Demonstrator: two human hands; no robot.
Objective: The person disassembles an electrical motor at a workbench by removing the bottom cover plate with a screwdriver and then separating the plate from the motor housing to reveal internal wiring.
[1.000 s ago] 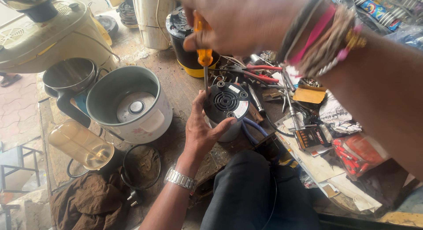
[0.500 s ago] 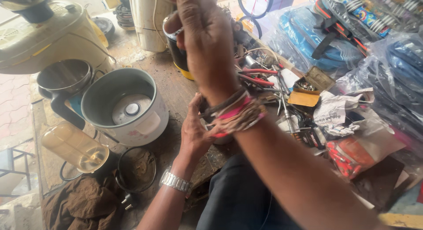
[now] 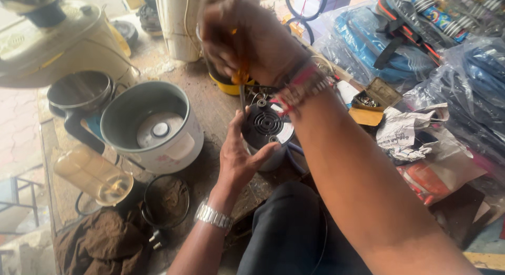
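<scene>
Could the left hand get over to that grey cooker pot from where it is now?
Probably yes. The left hand grips the round motor housing, and the cooker pot stands close on its outer side with bare bench between. But the hand would have to let go of the housing, which the right hand's screwdriver is working on.

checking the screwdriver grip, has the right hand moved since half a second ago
Yes. The right hand has drawn back toward the yellow-based jar, so the orange-handled screwdriver shows again over the round motor housing.
</scene>
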